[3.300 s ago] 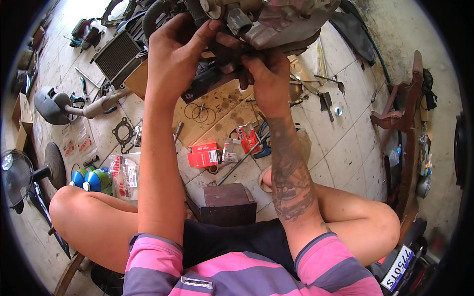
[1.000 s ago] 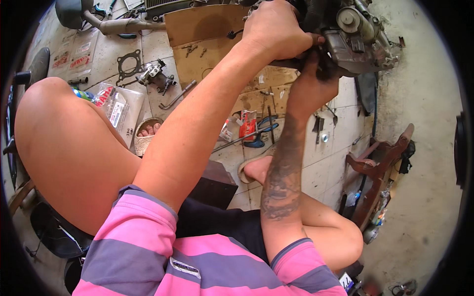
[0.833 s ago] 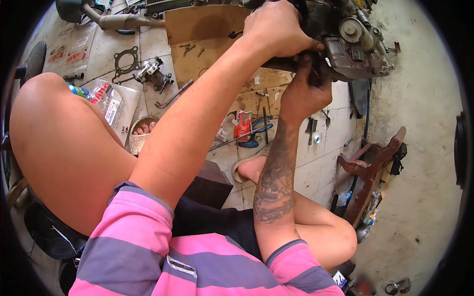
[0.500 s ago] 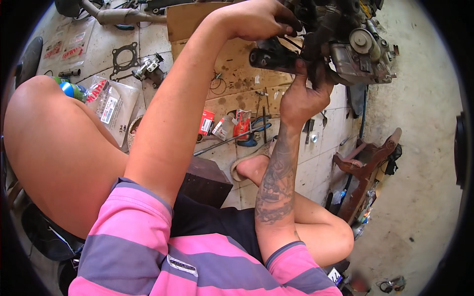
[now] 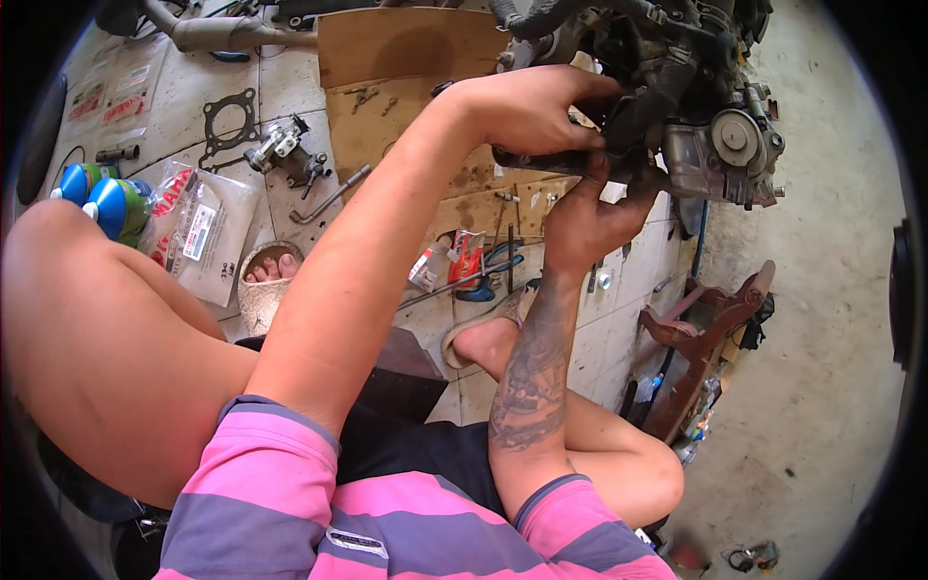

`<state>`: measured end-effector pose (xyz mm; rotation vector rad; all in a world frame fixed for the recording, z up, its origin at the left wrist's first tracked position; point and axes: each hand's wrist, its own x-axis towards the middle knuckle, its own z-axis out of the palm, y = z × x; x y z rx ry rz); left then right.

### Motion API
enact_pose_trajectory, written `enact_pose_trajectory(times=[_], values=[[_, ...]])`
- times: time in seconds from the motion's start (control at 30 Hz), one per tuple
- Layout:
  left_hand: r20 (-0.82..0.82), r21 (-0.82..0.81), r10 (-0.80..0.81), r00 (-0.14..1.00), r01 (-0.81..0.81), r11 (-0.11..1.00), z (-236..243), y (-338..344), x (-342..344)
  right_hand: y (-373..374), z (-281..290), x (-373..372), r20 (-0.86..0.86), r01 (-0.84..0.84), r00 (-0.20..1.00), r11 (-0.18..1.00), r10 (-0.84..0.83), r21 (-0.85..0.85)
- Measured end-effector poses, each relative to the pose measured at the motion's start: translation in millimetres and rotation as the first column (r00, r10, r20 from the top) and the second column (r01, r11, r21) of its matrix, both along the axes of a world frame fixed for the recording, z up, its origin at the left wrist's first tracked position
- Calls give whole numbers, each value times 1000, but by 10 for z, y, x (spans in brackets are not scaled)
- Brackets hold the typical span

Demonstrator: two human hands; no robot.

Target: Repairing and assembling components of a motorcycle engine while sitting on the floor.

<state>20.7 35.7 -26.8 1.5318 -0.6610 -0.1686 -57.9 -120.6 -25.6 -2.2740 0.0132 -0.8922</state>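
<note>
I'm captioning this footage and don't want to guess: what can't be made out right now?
Head view:
Left hand: most finger ends, hidden by the engine.
Right hand: most finger ends, also hidden by the engine.
Engine: its top, cut off by the upper edge.
Small parts on the cardboard: too small to identify.
Reddish thing, lower right: blurred.
</note>
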Motion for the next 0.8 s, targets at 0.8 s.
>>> enact_pose_trajectory(times=[0.8], values=[[84,99,301,950,-308,946,160,-233,-127,1,-138,96,43,69,997,987,-64,-144]])
